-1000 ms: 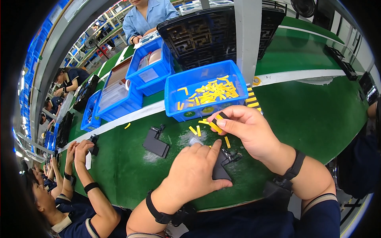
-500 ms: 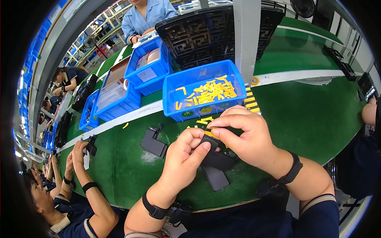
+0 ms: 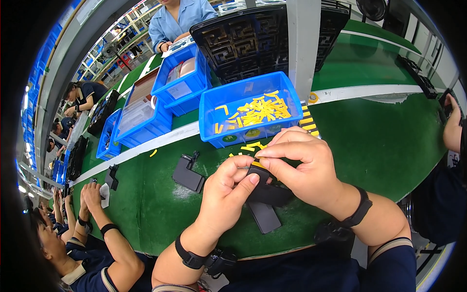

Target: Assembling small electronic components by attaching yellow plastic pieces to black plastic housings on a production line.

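Between the fingers and thumb of my left hand (image 3: pixel 227 189) is a matte black plastic part (image 3: pixel 266 193), seemingly L-shaped, held tilted above the bench. A thin yellow strip (image 3: pixel 257 165) lies across its upper end. My right hand (image 3: pixel 304 163) is closed in a pinch at that end, thumb and forefinger on the strip; the fingertips hide most of the contact. Beneath the held part a flat black piece (image 3: pixel 264 217) shows on the green bench, its upper portion covered. A similar L-shaped black part (image 3: pixel 188 173) rests to the left of my hands.
Beyond my hands stands a blue bin (image 3: pixel 214 138) of yellow strips, with several loose strips (image 3: pixel 253 146) in front. More blue bins (image 3: pixel 165 92) are at the far left. A grey post (image 3: pixel 304 53) rises behind. At left, a co-worker's hands (image 3: pixel 92 194) are near another black part (image 3: pixel 112 177).
My hands and the black part have barely shifted. The left co-worker's hands have come away from their black part, which now lies on the bench. At the right edge, another person's hand has risen.
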A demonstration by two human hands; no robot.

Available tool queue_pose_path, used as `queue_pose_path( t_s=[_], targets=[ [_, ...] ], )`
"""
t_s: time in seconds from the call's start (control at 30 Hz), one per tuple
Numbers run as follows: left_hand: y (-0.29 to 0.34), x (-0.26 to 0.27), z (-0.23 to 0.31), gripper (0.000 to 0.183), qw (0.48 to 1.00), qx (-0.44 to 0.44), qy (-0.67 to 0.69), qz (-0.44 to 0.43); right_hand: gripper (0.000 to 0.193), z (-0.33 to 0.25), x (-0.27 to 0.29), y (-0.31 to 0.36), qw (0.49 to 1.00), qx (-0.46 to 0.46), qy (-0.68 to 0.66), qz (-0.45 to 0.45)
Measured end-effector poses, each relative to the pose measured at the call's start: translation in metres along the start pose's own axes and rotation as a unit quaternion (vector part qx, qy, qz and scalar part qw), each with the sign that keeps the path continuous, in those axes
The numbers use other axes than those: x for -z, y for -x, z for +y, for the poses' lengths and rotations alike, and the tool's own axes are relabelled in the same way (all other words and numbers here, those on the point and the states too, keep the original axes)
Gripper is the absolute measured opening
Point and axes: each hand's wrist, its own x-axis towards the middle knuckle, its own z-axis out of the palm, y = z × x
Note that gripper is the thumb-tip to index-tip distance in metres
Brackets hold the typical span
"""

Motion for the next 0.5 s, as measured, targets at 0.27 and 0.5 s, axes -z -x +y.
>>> queue_pose_path(
  t_s=[0.27, 0.5],
  targets=[
    [0.0005, 0.0001, 0.0001, 0.022, 1.000, 0.008, 0.004, 0.000, 0.007, 0.0022, -0.0048, -0.0006, 0.999, 0.028, 0.010, 0.028],
    [0.0004, 0.0006, -0.0022, 0.021, 1.000, 0.007, 0.023, -0.003, 0.006, 0.0025, -0.0045, -0.0010, 1.000, 0.017, 0.013, 0.021]
  ],
)
